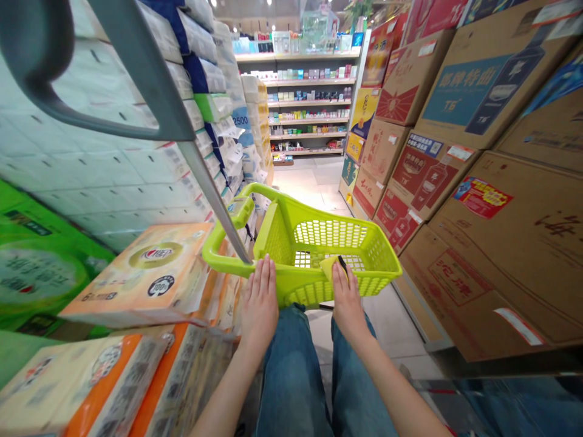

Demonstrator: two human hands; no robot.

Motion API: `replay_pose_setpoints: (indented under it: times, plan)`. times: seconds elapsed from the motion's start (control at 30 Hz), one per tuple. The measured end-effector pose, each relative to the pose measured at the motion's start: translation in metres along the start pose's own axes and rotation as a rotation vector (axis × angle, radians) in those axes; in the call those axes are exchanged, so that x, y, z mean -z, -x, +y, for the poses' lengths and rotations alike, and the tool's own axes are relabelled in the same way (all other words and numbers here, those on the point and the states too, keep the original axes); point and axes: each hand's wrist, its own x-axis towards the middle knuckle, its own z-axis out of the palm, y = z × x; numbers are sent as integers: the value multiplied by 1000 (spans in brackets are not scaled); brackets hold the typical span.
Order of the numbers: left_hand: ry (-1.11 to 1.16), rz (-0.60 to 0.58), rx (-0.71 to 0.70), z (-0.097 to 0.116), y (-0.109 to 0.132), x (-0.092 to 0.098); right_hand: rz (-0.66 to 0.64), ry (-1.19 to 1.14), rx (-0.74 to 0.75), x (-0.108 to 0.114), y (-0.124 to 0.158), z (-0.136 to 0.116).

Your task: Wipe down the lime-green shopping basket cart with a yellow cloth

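A lime-green plastic shopping basket (314, 285) with perforated sides sits in front of my knees, a grey telescopic handle (214, 188) slanting up from its left end. My left hand (260, 300) is on its near rim, beside the foot of the handle. The fingers lie close together over the edge, and the thumb is hidden. My right hand (348, 303) is farther right along the same rim. Its fingers hold a yellow cloth (328, 266) with a black part against the basket. No goods are visible inside the basket.
Packs of tissue paper (150, 261) are stacked on the left, with a green pack (40, 261) beside them. Printed cardboard cartons (492, 243) form a wall on the right. Beyond the tiled aisle (314, 179) stands a shelf unit (312, 103) of small goods.
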Motion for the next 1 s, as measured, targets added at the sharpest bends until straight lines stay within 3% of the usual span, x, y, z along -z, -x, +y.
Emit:
replay_pose_setpoints:
  times: [0.1, 0.17, 0.27, 0.4, 0.5, 0.6, 0.87, 1.0]
  plan:
    - [7, -2, 2, 1, 0, 1, -10, 4, -51, 1, 4, 14]
    - [15, -2, 3, 1, 0, 1, -18, -31, -99, 0, 0, 3]
    - [21, -1, 11, 3, 0, 1, -67, -126, -103, -2, -17, -43]
    - [8, 25, 13, 2, 0, -1, -118, -270, 34, -1, -38, -115]
    - [1, 30, 10, -1, 1, -2, -105, -263, 72, 2, -41, -132]
    - [17, 14, 26, -1, 1, 0, -95, -204, 101, 4, -32, -111]
    - [80, -5, 38, 4, 0, 6, -36, 48, -15, 2, -1, -4]
    - [75, -6, 29, 5, -1, 6, -16, 83, -62, 1, 6, 17]
